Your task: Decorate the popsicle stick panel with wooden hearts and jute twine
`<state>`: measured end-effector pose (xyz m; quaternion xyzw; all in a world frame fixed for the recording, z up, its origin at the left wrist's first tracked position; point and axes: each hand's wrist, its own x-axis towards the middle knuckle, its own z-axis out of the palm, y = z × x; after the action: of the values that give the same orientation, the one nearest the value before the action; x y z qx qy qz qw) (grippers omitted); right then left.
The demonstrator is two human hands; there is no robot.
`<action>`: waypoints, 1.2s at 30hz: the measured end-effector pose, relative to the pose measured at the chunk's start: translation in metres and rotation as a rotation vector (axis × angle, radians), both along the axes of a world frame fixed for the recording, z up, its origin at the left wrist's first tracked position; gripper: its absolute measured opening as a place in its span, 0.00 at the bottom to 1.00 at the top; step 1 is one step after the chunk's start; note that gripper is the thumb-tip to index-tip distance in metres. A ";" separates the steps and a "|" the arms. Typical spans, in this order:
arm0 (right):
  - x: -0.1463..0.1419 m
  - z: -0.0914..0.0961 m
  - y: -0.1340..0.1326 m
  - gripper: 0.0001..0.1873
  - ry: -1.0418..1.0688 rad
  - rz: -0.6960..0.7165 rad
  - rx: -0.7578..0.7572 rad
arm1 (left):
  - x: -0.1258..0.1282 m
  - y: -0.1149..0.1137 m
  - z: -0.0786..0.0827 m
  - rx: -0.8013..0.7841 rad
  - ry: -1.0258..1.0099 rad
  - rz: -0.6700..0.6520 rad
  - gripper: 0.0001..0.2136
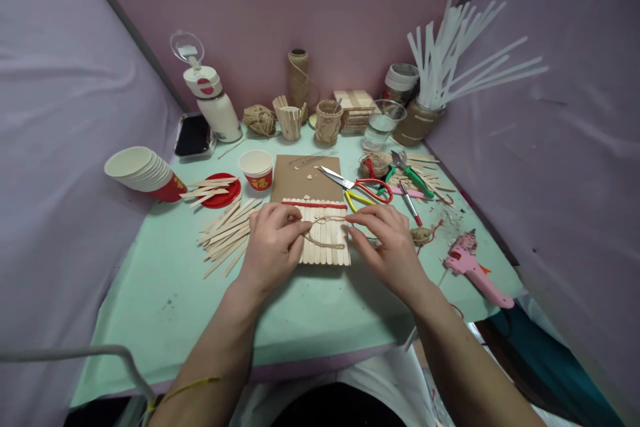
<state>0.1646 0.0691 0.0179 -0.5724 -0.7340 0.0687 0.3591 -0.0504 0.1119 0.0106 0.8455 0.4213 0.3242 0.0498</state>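
Note:
A panel of pale craft sticks (325, 255) laid side by side rests on the table, with a red strip (315, 205) across its far end. Over it runs a loop of brown twine (325, 244). My left hand (277, 233) is closed, pinching the twine between thumb and fingers at the panel's left part. At the right edge, my right hand (383, 237) pinches the other side of the twine with its fingertips. Beyond the panel lies a piece of brown cardboard (295, 180) with small scraps on it.
Red-handled scissors (357, 183) lie at the cardboard's right, near green-handled pliers (417, 180). A pink glue gun (475, 267) rests far right. Loose craft sticks (227, 237), a paper cup (257, 170) and stacked cups (145, 173) stand left. A water cup (383, 127) is at the back.

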 end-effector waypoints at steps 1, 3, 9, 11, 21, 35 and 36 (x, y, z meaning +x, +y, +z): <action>-0.001 0.002 -0.001 0.06 -0.007 0.012 -0.001 | 0.000 0.000 0.001 -0.006 -0.008 0.002 0.12; -0.001 0.004 -0.004 0.05 -0.024 0.028 -0.006 | 0.000 -0.001 0.001 -0.011 -0.026 0.004 0.12; 0.001 0.000 0.000 0.06 -0.025 -0.017 -0.009 | 0.001 -0.002 0.002 0.015 -0.008 -0.022 0.11; 0.000 -0.003 0.004 0.07 -0.018 -0.038 -0.016 | 0.001 -0.001 0.002 0.013 0.001 -0.029 0.11; -0.011 -0.004 0.019 0.06 -0.035 -0.069 -0.117 | 0.002 -0.003 0.002 0.003 0.002 -0.026 0.12; -0.026 0.016 0.011 0.08 -0.163 -0.035 -0.143 | 0.002 -0.003 0.000 -0.021 0.014 -0.025 0.11; -0.027 0.016 0.010 0.08 -0.167 -0.037 -0.144 | 0.002 -0.003 0.000 -0.022 0.014 -0.025 0.11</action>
<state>0.1381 0.0796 0.0337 -0.6140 -0.7438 0.0666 0.2556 -0.0480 0.1090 0.0103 0.8525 0.4143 0.3130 0.0602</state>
